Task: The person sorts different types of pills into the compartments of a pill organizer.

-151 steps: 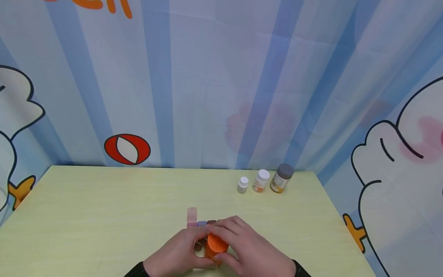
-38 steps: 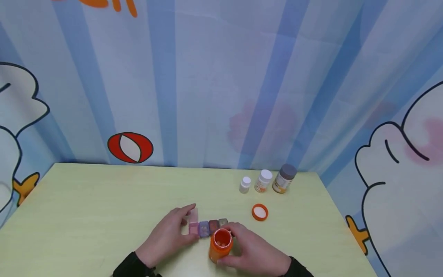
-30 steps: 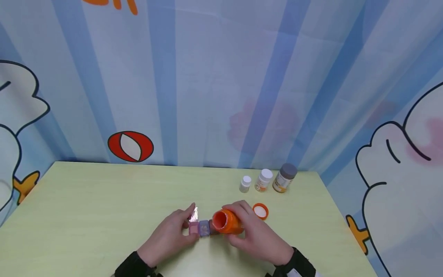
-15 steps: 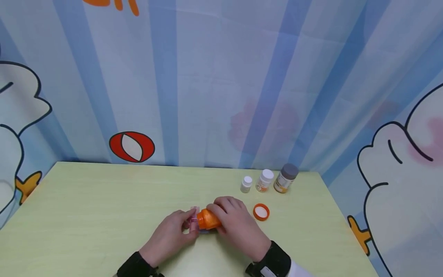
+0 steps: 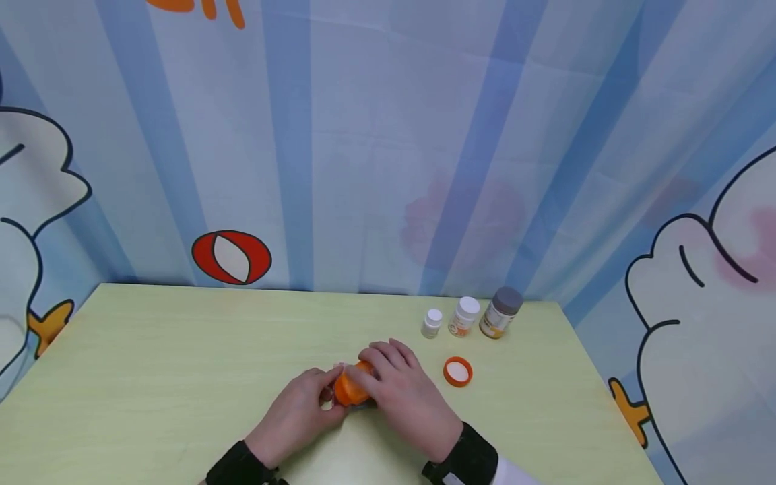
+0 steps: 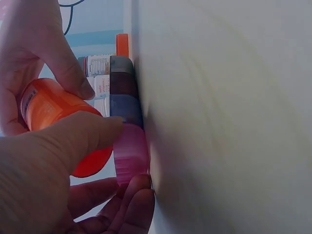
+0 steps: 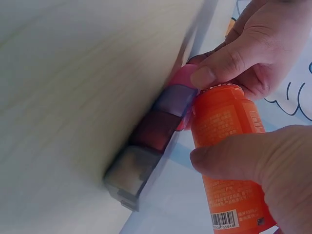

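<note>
My right hand (image 5: 406,397) grips an orange pill bottle (image 5: 350,389), tipped with its mouth toward the pink end compartment of a pill organizer (image 7: 156,130). In the right wrist view, the bottle (image 7: 229,146) shows printed text and a barcode. My left hand (image 5: 297,411) holds the organizer's pink compartment (image 6: 130,151) between thumb and fingers. Blue, dark red and grey compartments, lids down, follow in a row. Inside the pink compartment and the bottle's mouth, nothing can be made out.
An orange cap (image 5: 457,372) with a white inside lies right of the hands. Behind it stand a small white-capped bottle (image 5: 432,323), a larger white-capped bottle (image 5: 464,316) and a grey-lidded jar (image 5: 501,312). A patterned curtain (image 5: 364,148) hangs behind the table (image 5: 182,350).
The orange bottle's cap came off and now lies on the table. My right hand moved the bottle left and tipped it over the pink compartment. My left hand has stayed at the organizer.
</note>
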Motion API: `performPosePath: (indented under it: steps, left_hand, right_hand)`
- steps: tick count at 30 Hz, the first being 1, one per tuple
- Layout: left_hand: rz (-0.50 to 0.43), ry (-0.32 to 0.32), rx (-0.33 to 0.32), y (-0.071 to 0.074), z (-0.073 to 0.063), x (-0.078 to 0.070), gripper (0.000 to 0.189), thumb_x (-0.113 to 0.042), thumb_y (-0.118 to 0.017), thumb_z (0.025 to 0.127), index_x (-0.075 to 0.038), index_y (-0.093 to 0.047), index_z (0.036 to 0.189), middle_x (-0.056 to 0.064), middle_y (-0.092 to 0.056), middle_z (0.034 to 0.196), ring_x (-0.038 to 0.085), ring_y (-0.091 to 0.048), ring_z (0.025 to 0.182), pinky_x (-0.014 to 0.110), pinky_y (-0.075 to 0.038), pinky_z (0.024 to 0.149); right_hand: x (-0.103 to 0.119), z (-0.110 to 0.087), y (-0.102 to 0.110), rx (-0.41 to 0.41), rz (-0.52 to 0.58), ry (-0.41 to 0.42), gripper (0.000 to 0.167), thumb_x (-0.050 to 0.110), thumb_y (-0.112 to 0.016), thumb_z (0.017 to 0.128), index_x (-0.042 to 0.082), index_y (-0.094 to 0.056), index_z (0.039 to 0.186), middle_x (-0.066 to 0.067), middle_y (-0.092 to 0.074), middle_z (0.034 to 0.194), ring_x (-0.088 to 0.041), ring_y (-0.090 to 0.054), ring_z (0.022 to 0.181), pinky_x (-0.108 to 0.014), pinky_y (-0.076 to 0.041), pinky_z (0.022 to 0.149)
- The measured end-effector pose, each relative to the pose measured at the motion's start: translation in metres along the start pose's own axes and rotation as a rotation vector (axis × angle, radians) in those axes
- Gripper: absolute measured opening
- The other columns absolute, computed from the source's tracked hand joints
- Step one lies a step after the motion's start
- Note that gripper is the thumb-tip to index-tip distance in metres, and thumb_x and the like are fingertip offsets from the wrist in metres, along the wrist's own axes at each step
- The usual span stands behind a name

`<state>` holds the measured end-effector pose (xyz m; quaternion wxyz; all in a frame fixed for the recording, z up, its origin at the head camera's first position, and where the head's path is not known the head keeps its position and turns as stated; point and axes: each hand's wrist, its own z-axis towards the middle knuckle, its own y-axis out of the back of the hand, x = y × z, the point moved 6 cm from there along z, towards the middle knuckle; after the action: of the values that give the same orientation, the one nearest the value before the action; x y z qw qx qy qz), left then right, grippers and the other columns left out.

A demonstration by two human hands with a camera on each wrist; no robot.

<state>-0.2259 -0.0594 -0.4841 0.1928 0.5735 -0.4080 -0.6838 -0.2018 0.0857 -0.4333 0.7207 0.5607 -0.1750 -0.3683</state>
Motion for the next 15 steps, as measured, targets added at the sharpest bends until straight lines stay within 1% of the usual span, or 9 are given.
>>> performPosePath:
  steps: [3,9,12,15]
  left_hand:
    - [0.002,0.005,0.008,-0.001,0.001,0.001,0.055,-0.031,-0.079,0.080,-0.015,-0.062,0.129,0.000,-0.050,0.079,0.012,-0.044,0.071,0.023,-0.034,0.056]
    - [-0.013,0.005,0.013,-0.001,0.002,0.001,0.046,-0.027,-0.080,0.078,-0.015,-0.066,0.120,0.002,-0.050,0.078,0.013,-0.044,0.071,0.024,-0.034,0.056]
    - [-0.016,0.004,0.015,-0.001,0.002,0.002,0.046,-0.026,-0.080,0.078,-0.014,-0.066,0.120,0.002,-0.050,0.077,0.013,-0.044,0.070,0.024,-0.033,0.056]
    - [-0.016,0.009,0.018,-0.001,0.002,0.002,0.048,-0.027,-0.080,0.078,-0.014,-0.066,0.122,0.001,-0.051,0.079,0.013,-0.045,0.071,0.024,-0.035,0.057]
  right_hand:
    - [0.003,0.001,0.002,-0.011,-0.025,0.025,0.054,0.016,-0.074,0.086,0.031,-0.051,0.132,0.003,-0.049,0.127,-0.020,-0.039,0.131,-0.046,-0.027,0.115]
    - [0.011,0.000,0.004,-0.064,-0.116,0.126,0.056,0.013,-0.074,0.085,0.031,-0.054,0.134,0.001,-0.050,0.129,-0.023,-0.036,0.137,-0.045,-0.020,0.118]
    - [0.011,0.000,0.004,-0.067,-0.109,0.134,0.056,0.012,-0.073,0.086,0.031,-0.053,0.134,0.001,-0.050,0.130,-0.023,-0.034,0.138,-0.046,-0.018,0.119]
    - [0.010,0.002,0.004,-0.059,-0.082,0.120,0.056,0.013,-0.072,0.087,0.032,-0.053,0.135,0.002,-0.049,0.130,-0.023,-0.032,0.139,-0.045,-0.017,0.119]
